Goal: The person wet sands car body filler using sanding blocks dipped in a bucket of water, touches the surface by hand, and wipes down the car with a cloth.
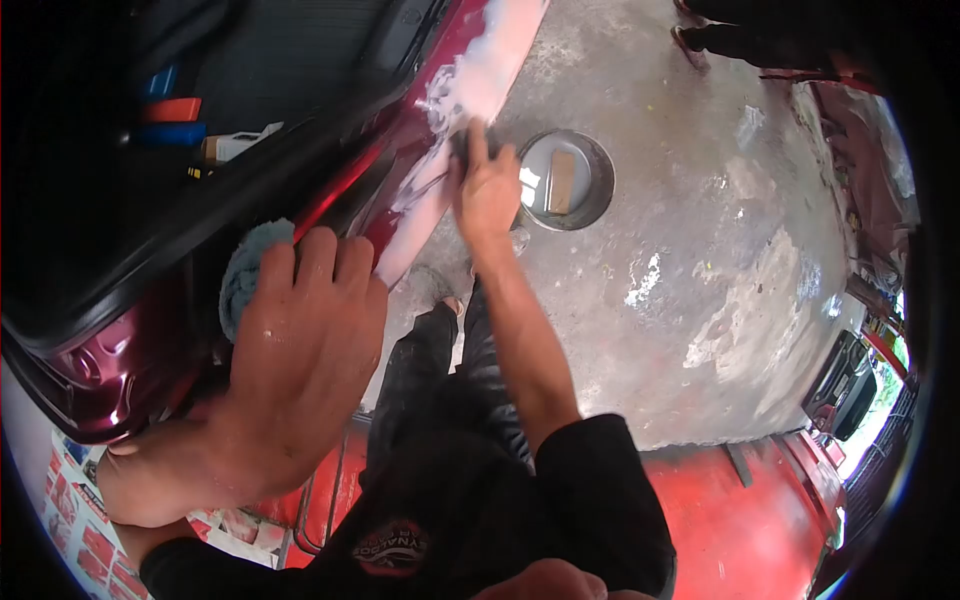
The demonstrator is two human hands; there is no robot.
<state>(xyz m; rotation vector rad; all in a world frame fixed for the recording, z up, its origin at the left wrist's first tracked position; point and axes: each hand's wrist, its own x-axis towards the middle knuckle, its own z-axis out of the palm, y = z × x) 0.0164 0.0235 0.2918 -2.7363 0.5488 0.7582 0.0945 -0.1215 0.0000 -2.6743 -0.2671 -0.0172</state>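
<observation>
My right hand [488, 195] presses on the edge of a dark red car panel [425, 105], index finger stretched along it. Under its fingers is a dark flat pad [459, 150], mostly hidden, which looks like sandpaper. Pinkish-white filler [490, 70] coats the panel's edge, with milky wet smears beside it. Nearer the camera, my left hand [310, 340] is closed, its fingers curled round a blue-grey cloth [255, 265]. Part of the cloth sticks out on the left; the fingertips are hidden.
On the concrete floor [650, 180] stands a round bucket [607, 185] of cloudy liquid with a tan block [562, 185] in it. Several tools and a box [240, 143] lie inside the dark car compartment at left. A person's leg [725, 40] shows top right; a red surface [710, 510] lies behind.
</observation>
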